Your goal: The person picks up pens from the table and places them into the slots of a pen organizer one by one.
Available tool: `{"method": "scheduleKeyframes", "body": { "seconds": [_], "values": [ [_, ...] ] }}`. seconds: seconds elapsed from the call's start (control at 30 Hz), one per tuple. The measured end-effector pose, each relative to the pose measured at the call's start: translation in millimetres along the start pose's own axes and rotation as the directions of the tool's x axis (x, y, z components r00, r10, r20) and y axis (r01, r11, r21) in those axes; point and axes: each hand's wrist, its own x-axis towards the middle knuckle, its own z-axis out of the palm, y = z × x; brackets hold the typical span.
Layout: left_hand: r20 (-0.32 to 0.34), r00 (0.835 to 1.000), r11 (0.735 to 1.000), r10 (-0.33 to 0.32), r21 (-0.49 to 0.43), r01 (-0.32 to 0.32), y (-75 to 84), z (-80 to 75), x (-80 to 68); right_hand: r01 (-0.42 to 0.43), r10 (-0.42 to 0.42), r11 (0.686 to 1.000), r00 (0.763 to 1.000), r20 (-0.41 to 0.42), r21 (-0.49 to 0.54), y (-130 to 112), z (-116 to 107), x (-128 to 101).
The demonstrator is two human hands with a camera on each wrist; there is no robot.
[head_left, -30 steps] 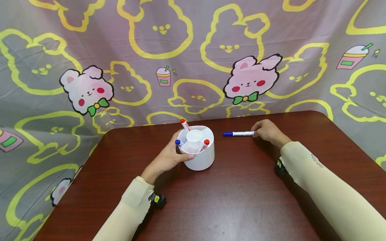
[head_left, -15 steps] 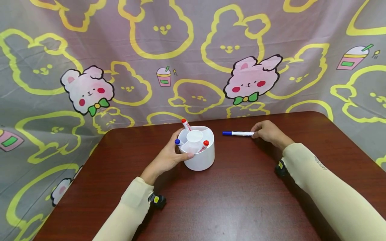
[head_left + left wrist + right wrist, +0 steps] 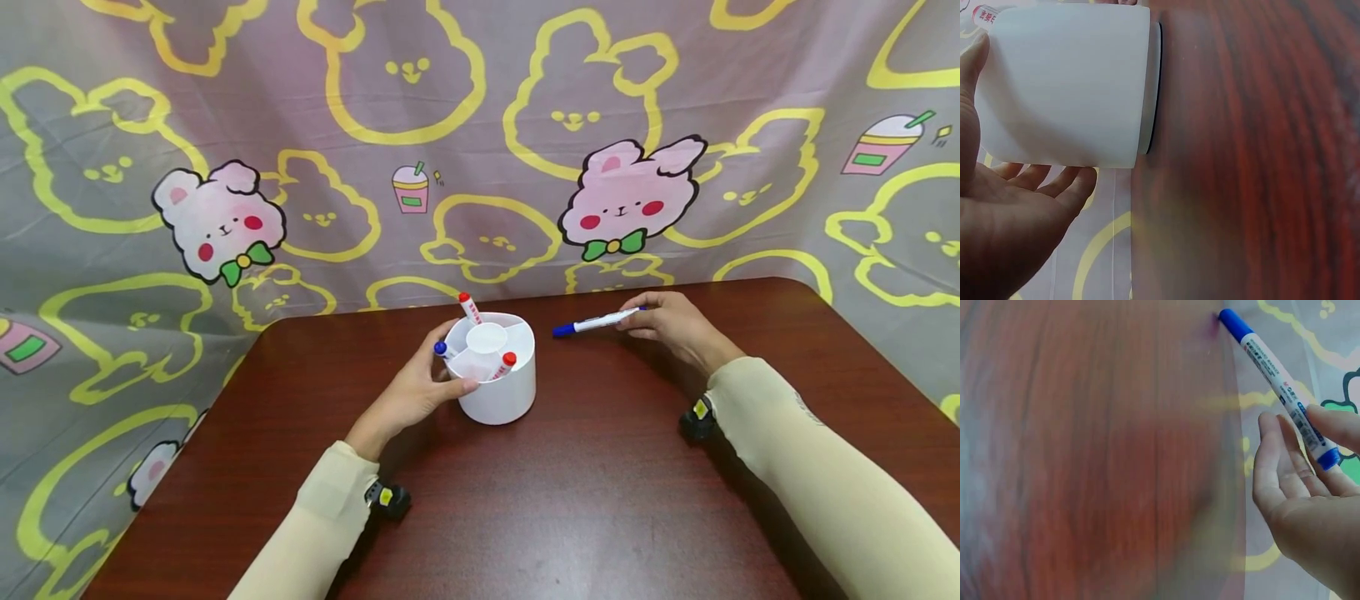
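The right hand (image 3: pixel 670 323) pinches the tail end of a blue-capped whiteboard marker (image 3: pixel 596 322) between thumb and fingers (image 3: pixel 1335 428); the other fingers lie loosely spread. The marker is tilted, tail raised in the grip, blue cap (image 3: pixel 1235 324) down at the bench (image 3: pixel 600 500) near its far edge.

The marker looks light and stiff, with a smooth plastic barrel that could twist in a tip-end pinch; a hold nearer the middle of the barrel would likely steady it better. A printed label with dark characters runs along the white barrel (image 3: pixel 1279 378), too blurred to read.

The left hand (image 3: pixel 416 392) curls around the near left side of a white round pen holder (image 3: pixel 498 392), thumb at the rim and fingers against the wall (image 3: pixel 1066 87). The holder stands upright on the bench, a little left of the marker and apart from it. It seems a light, rigid plastic tub, smooth-sided, that could slide or tip without a steadying hand.

Inside its compartments stand a red-capped marker (image 3: pixel 469 307) leaning at the far rim, another red-capped marker (image 3: pixel 506 362) at the near side, and a blue-capped one (image 3: pixel 442 349) by the left thumb. Red print shows on the far marker's barrel, unreadable.

Behind the bench hangs a cartoon rabbit-print cloth (image 3: pixel 630 200).
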Motion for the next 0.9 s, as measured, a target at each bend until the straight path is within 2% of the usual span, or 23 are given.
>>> {"method": "scheduleKeyframes", "body": {
  "seconds": [0.3, 0.67, 0.9],
  "values": [
    [-0.003, 1.000, 1.000, 0.002, -0.002, -0.002, 0.6, -0.7, -0.2, 0.043, -0.037, 0.977, 0.999, -0.029, 0.209, -10.9, 6.6, -2.9],
    [0.004, 1.000, 1.000, 0.011, 0.006, -0.011, 1.9, -0.8, -1.5, 0.091, -0.085, 0.979, 0.996, -0.038, 0.182, -27.0, 14.6, -8.8],
    [0.009, 1.000, 1.000, 0.030, -0.003, -0.030, 0.4, -1.1, -1.0, 0.137, -0.132, 0.957, 0.991, -0.035, 0.257, -41.9, 25.8, -12.7]
  ]
}}
